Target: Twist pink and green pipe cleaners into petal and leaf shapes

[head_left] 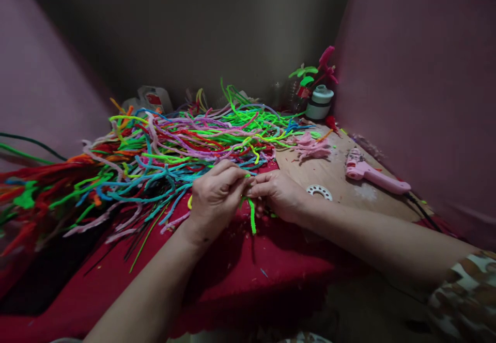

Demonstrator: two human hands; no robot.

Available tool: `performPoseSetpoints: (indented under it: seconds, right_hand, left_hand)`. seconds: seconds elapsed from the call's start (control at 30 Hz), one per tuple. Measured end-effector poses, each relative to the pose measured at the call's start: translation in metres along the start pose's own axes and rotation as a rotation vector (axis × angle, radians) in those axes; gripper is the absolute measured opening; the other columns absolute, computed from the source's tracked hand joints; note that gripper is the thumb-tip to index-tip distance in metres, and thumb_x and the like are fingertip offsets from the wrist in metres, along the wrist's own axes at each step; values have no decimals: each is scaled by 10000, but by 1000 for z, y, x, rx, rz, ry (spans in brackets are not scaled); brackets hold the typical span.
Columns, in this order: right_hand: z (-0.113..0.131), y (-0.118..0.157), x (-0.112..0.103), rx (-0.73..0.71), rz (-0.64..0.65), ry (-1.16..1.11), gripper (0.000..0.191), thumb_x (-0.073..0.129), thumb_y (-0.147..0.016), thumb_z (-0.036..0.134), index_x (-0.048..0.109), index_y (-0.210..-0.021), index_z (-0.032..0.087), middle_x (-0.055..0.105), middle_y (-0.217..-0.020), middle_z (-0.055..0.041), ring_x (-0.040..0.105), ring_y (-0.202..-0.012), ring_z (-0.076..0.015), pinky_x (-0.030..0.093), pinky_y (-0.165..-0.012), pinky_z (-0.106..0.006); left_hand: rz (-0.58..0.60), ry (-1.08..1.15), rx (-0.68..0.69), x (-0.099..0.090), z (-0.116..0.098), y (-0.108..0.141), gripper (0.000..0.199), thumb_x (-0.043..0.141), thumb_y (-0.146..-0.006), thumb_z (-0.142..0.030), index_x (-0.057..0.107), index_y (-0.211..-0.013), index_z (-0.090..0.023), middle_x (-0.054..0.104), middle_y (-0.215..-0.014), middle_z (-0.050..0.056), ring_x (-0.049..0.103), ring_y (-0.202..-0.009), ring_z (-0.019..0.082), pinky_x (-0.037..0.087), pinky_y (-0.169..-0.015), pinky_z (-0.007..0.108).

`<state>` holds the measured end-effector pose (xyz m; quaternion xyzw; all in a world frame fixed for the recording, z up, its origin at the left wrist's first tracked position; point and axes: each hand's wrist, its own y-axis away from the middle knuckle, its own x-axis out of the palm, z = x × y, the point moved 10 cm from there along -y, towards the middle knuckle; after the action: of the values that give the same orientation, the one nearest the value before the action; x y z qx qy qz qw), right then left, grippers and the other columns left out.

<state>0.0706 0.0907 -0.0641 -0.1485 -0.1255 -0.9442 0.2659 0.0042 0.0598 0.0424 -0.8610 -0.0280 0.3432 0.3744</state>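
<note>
Toward the front edge of the tabletop [282, 265], left hand [217, 194] and right hand [279, 193] meet, fingertips pinched together on a green pipe cleaner [252, 217], one end hanging free. Shaping appears incomplete; the pile of loose stems [182, 144] toward the left edge looks unworked.

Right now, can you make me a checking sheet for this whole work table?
Surface: red cloth, with a brown board at the right.
Things in hand: bright green fuzzy stem, one end hanging down.
Clutter: big pile of colourful fuzzy stems; white ring with holes; pink tool.
Hands: left hand and right hand pinch the green stem, fingertips close together.
Cables: black cord runs from the pink tool.
Surroundings: pinkish panel on each side, dark wall behind.
</note>
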Motion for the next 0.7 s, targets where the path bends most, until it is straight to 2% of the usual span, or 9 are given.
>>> performPoseSetpoints:
  seconds: [0.07,0.1,0.17,0.27,0.4,0.5,0.63,0.7]
  right_hand:
    - [1,1,3,0,13,-1,87,632,-550,188,556,-553,145,496,-412,49,451,-317,-88,370,-370,-230]
    - [3,2,3,-8,16,9,101,636,-559,192,547,-545,146,494,-408,48,455,-322,-89,370,-372,-226]
    - [4,4,5,-24,25,45,144,644,-589,204,527,-525,149,494,-398,44,458,-327,-86,357,-370,-214]
    - [3,5,7,-23,58,92,200,653,-644,236,526,-522,143,522,-411,26,477,-343,-86,341,-370,-202]
    - [3,4,11,-12,147,23,150,667,-647,234,586,-591,121,593,-513,-1,518,-404,-87,398,-434,-216]
    - [4,4,14,15,189,-53,76,641,-590,155,620,-642,104,612,-556,-12,522,-434,-88,425,-473,-227]
    - [3,2,8,29,106,-121,57,625,-580,152,589,-597,110,598,-546,-8,478,-423,-65,424,-476,-219]
    - [3,1,4,12,57,-85,132,662,-597,194,559,-557,122,542,-482,17,454,-397,-64,403,-444,-215]
  left_hand:
    - [-26,-39,44,-1,-5,2,88,602,-760,-179,669,-705,-162,601,-698,8,537,-646,94,412,-615,203]
    - [-41,-27,15,-3,-3,2,92,608,-756,-187,665,-689,-161,596,-685,4,532,-637,93,411,-609,203]
    - [-51,45,-131,-5,10,0,129,621,-744,-213,647,-631,-158,570,-631,-10,510,-601,90,402,-581,201]
    - [41,188,-398,3,35,1,166,635,-717,-239,628,-578,-149,531,-562,-27,460,-541,81,366,-518,197]
    - [116,336,-583,12,52,6,158,642,-697,-262,625,-596,-142,477,-499,-48,380,-471,61,296,-445,190]
    - [106,359,-625,12,57,8,180,650,-692,-282,610,-592,-138,459,-493,-54,354,-458,51,279,-433,184]
    - [106,301,-605,12,54,6,179,656,-680,-275,612,-589,-127,489,-527,-42,385,-499,56,291,-449,178]
    - [136,317,-604,15,52,6,193,660,-676,-299,619,-605,-125,495,-536,-40,383,-495,55,288,-445,178]
